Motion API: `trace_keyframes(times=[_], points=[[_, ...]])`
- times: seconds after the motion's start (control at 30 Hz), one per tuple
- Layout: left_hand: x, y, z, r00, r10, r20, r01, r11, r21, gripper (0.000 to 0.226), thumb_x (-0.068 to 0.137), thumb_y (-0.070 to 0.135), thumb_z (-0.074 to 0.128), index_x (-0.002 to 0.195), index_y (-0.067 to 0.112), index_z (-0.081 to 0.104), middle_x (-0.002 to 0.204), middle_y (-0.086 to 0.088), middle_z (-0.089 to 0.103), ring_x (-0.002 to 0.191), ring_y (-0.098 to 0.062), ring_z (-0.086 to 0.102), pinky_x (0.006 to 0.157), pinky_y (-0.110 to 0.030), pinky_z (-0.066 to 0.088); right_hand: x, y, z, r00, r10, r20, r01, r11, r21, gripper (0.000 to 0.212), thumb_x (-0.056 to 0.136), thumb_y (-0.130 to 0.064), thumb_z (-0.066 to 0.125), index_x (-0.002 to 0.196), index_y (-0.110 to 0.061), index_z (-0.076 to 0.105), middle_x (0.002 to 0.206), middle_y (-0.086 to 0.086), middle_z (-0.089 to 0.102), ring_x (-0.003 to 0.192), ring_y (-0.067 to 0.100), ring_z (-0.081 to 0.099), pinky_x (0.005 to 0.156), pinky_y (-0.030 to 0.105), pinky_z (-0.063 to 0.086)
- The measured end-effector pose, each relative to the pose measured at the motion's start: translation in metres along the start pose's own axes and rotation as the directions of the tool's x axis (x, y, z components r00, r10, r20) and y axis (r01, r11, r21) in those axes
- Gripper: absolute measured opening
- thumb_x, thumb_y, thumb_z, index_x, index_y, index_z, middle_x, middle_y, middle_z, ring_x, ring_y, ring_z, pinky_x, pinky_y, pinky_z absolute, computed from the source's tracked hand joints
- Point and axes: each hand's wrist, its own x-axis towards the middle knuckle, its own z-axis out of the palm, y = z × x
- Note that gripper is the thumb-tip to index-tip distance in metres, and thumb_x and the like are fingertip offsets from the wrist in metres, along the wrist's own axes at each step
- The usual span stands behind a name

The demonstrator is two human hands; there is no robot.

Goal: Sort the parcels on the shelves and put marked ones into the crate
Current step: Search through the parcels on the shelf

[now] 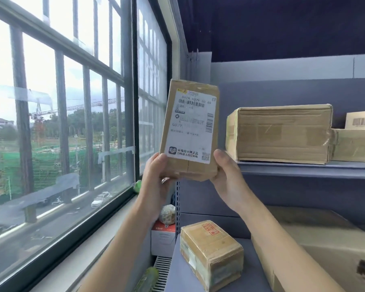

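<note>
Nearest me, on the lower shelf (198, 279), sits a small taped parcel (211, 253) bearing a red stamp, with a large carton (325, 249) to its right. Above it, my left hand (156, 171) and right hand (228, 171) grip the bottom corners of the labelled parcel (190, 129), held upright in the air, label facing me. I judge this the checking step; next I must read for a mark, then shelve or crate it. No crate shows. Farther right, the upper shelf (303, 170) carries a big box (280, 133); the window (61, 123) fills the left.
</note>
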Motion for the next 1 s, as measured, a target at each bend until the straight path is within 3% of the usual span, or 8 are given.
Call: trace_keyframes(times=[0.07,0.13,0.23,0.33,0.43,0.5,0.67,1.0], points=[[-0.012,-0.006,0.002,1.0,0.0,0.029,0.0,1.0,-0.005,0.067,0.056,0.054,0.055,0.108,0.012,0.058,0.099,-0.006,0.069,0.086,-0.014,0.064,0.078,-0.031,0.052,-0.009,0.002,-0.002,0.995,0.055,0.086,-0.055,0.998,-0.005,0.1,0.049,-0.063,0.076,0.129,-0.013,0.045,0.125,0.008,0.06,0.113,0.021,0.058,0.094,0.037,0.047],[-0.021,-0.013,0.002,0.999,-0.008,0.048,0.009,1.0,-0.005,0.074,0.056,0.053,0.056,0.115,0.008,0.056,0.109,-0.013,0.066,0.095,-0.018,0.063,0.084,-0.036,0.051,-0.014,0.005,-0.004,0.986,0.084,0.145,-0.082,0.996,-0.017,0.109,0.042,-0.065,0.078,0.133,-0.016,0.042,0.128,0.008,0.058,0.117,0.024,0.056,0.095,0.042,0.047],[-0.026,-0.018,0.0,0.997,0.014,0.078,-0.016,1.0,0.016,0.073,0.05,0.058,0.071,0.11,0.017,0.063,0.106,-0.008,0.069,0.096,-0.019,0.064,0.079,-0.031,0.055,-0.019,0.008,-0.005,0.986,0.066,0.15,-0.063,0.998,-0.029,0.093,0.048,-0.059,0.077,0.127,-0.02,0.048,0.123,0.003,0.063,0.112,0.019,0.059,0.085,0.029,0.052],[-0.023,-0.014,-0.002,0.988,-0.01,0.156,-0.005,0.996,0.094,0.056,0.057,0.052,0.065,0.107,0.026,0.065,0.105,-0.002,0.07,0.097,-0.016,0.064,0.076,-0.025,0.054,-0.019,0.011,-0.009,0.992,0.027,0.12,-0.023,0.999,-0.035,0.069,0.06,-0.043,0.066,0.124,-0.02,0.051,0.12,0.002,0.064,0.111,0.018,0.06,0.083,0.025,0.051],[-0.019,-0.008,-0.006,0.979,-0.068,0.19,0.046,0.992,0.119,0.083,0.055,0.047,0.058,0.131,0.014,0.044,0.114,-0.003,0.065,0.102,-0.015,0.061,0.084,-0.027,0.051,-0.021,0.012,-0.014,0.997,0.007,0.081,-0.006,1.0,-0.007,0.066,0.061,-0.04,0.061,0.123,-0.018,0.052,0.12,0.004,0.064,0.109,0.018,0.061,0.08,0.025,0.052],[-0.014,-0.003,-0.006,0.978,-0.107,0.181,0.082,0.987,0.142,0.093,0.056,0.044,0.062,0.139,0.015,0.034,0.124,-0.005,0.06,0.111,-0.018,0.059,0.097,-0.039,0.046,-0.021,0.012,-0.017,0.998,-0.004,0.066,0.004,1.0,-0.004,0.064,0.061,-0.04,0.062,0.121,-0.02,0.053,0.119,0.004,0.065,0.109,0.018,0.062,0.08,0.026,0.053],[-0.005,0.0,-0.005,0.979,-0.09,0.182,0.065,0.988,0.138,0.065,0.067,0.025,0.065,0.129,0.017,0.045,0.112,-0.002,0.069,0.098,-0.017,0.067,0.068,-0.025,0.055,-0.02,0.012,-0.02,0.995,0.019,0.095,-0.013,0.998,-0.062,0.057,0.059,-0.041,0.064,0.115,-0.029,0.055,0.112,-0.003,0.068,0.105,0.016,0.063,0.076,0.022,0.053],[0.001,-0.001,-0.008,0.985,-0.061,0.164,0.041,0.992,0.12,0.074,0.055,0.031,0.065,0.125,0.017,0.044,0.111,-0.002,0.069,0.102,-0.02,0.066,0.071,-0.026,0.054,-0.009,0.009,-0.017,0.994,0.002,0.111,0.012,0.993,-0.12,0.057,0.055,-0.042,0.064,0.112,-0.034,0.055,0.107,-0.008,0.069,0.102,0.014,0.064,0.074,0.021,0.053]])
